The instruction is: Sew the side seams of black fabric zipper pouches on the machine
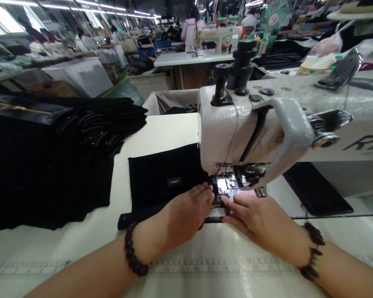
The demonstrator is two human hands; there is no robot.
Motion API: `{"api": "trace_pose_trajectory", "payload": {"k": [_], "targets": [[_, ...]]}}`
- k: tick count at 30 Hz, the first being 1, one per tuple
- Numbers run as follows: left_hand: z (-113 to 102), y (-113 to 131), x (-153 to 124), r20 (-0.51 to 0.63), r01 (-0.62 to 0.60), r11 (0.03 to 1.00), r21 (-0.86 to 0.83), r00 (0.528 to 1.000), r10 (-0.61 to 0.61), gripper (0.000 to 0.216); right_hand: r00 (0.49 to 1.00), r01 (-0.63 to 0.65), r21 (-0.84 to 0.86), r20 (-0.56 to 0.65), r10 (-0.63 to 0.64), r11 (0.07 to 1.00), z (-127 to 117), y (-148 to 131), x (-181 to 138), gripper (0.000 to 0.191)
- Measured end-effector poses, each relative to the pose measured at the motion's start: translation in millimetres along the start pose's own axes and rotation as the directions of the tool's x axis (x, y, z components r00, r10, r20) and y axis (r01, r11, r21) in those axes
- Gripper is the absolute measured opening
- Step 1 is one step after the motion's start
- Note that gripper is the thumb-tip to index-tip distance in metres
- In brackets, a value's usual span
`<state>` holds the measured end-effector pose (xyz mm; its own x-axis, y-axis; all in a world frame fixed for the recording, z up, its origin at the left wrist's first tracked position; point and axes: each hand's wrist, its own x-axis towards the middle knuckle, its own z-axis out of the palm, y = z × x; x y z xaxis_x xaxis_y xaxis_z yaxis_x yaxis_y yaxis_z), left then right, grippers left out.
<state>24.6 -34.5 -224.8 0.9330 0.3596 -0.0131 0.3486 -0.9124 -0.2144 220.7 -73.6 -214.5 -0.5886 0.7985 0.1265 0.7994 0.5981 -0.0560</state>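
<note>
black fabric panel (155, 178), matte, rectangular, left hand (180, 219) flat on it, right hand (261, 223) spread

Forearms were bare. Left wrist had a dark round-bead bracelet (133, 252), right wrist wore a dark chunky-bead bracelet (313, 252) with some greenish beads.

Stack of black pieces (49, 174) at left (zipper strip (25, 109) on top), white sewing machine (219, 38) far behind, black panel (317, 190) right

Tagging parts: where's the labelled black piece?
Head view, centre: black piece flat on the table, running under the sewing machine, left hand on its near edge.
</note>
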Motion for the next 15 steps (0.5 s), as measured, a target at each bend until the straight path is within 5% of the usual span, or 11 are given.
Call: {"api": "trace_pose_trajectory", "payload": {"k": [15], "targets": [[6.1,-22.4,15.4,0.015,0.054,0.985,-0.166,0.999,-0.052,0.034,0.990,-0.109,-0.133,-0.105,0.095,0.985,9.9,8.1,10.7,0.031]]}}
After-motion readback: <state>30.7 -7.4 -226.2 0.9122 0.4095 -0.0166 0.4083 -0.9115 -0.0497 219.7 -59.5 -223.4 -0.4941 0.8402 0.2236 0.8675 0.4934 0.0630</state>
